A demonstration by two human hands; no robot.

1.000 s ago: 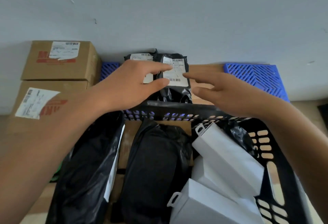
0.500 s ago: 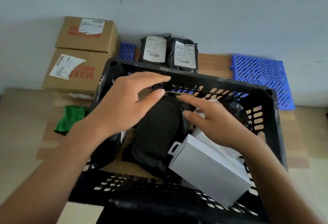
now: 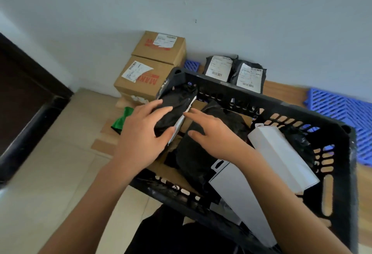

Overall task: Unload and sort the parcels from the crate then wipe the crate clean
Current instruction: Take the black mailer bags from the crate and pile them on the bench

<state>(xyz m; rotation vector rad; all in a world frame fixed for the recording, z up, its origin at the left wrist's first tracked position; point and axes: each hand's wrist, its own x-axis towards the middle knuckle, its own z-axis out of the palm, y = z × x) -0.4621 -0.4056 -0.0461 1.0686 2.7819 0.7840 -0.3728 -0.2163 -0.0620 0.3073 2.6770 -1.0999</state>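
Observation:
A black plastic crate (image 3: pixel 237 93) fills the middle and right of the view. Inside its left end my left hand (image 3: pixel 144 136) grips a black poly-bag parcel (image 3: pixel 177 106) with a white label edge, fingers over the top and thumb underneath. Beside it my right hand (image 3: pixel 211 132) reaches with straight fingers, the fingertips at the parcel's white edge. Below my right hand lies another black bag (image 3: pixel 201 159). Two white boxes (image 3: pixel 281 155) lie at the crate's right. Two labelled black bags (image 3: pixel 234 71) stand behind the crate against the wall.
Two brown cardboard boxes (image 3: pixel 149 68) are stacked left of the crate by the wall. A green cloth (image 3: pixel 121 119) lies on the wooden surface beside them. Blue plastic grids (image 3: pixel 340 110) lie at the right. A dark door frame (image 3: pixel 30 100) stands at the far left.
Both hands drew back from the two labelled bags by the wall and moved into the crate. My left hand has taken hold of the black parcel at the crate's left end.

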